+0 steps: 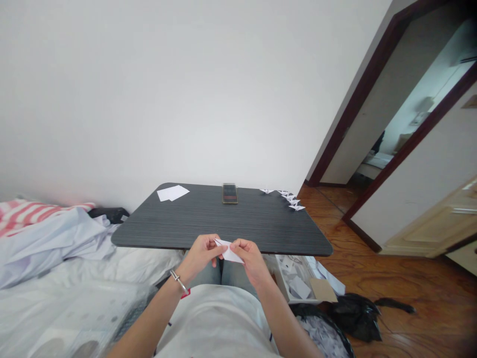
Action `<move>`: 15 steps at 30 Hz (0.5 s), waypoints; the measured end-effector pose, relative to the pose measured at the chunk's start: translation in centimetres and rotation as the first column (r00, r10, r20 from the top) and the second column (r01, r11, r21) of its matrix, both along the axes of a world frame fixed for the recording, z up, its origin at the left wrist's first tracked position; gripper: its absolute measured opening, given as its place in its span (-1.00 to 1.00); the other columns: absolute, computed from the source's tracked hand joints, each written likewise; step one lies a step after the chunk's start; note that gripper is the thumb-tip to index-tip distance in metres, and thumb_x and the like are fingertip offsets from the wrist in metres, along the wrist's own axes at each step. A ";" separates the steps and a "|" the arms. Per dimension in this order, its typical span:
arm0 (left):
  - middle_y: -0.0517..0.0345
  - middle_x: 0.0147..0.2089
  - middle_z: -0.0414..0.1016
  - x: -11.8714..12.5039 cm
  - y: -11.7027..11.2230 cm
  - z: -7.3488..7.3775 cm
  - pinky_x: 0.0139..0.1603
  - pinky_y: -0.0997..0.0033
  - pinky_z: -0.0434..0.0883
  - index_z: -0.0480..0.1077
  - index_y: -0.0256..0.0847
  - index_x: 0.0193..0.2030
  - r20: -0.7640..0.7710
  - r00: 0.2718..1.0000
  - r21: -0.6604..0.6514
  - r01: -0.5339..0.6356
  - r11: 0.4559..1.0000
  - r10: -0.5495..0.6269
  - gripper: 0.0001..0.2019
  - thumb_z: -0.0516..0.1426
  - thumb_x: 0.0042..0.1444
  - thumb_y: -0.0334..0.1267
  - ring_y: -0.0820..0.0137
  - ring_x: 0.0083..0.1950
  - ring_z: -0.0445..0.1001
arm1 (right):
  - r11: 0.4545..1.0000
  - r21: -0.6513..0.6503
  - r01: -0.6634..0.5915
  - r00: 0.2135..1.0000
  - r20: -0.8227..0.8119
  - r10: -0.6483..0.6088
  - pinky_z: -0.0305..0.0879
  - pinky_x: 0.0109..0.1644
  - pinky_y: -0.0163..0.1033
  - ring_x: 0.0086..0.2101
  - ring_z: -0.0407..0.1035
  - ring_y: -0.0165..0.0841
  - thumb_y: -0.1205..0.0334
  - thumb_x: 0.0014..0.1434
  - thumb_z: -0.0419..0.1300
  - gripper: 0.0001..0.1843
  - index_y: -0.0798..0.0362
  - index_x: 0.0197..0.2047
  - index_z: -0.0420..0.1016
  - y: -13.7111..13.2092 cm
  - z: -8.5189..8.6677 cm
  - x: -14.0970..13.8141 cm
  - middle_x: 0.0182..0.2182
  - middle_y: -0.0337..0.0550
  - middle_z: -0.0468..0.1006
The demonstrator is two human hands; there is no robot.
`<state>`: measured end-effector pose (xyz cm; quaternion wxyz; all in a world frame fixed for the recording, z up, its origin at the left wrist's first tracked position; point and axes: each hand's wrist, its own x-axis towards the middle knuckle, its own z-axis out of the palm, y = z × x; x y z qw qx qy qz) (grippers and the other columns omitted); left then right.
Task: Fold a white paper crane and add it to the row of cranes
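Note:
A small folded piece of white paper (230, 252) is held between my two hands, just off the near edge of the dark table (194, 219). My left hand (205, 252) pinches its left side between thumb and fingers. On the right side, my right hand (249, 254) grips it the same way, thumb on top. Several small folded white paper figures (292, 200) stand in a row at the table's right end. Flat white paper sheets (173, 193) lie overlapping at the far left.
A phone (230, 194) lies at the table's back, near the wall. Below on the right are a box (294, 283) with papers and a black bag (328, 333) of white scraps. Bedding (141, 263) is at the left; a doorway opens at the right.

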<state>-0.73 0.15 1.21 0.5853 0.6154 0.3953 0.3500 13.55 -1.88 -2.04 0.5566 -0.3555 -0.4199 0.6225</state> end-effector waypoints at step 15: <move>0.21 -0.63 0.38 0.1 -0.1 0.1 -0.67 0.61 0.22 0.28 -0.33 -0.56 -0.002 1.000 -0.010 0.008 1.000 -0.008 -0.76 0.17 -0.11 -0.18 0.58 -0.68 0.27 | 0.993 0.060 0.106 0.992 0.070 -0.110 0.00 -0.52 -0.37 -0.64 0.11 -0.50 0.13 -0.14 0.25 -0.73 0.11 -0.64 0.30 -0.3 0.6 -0.3 -0.71 -0.31 0.32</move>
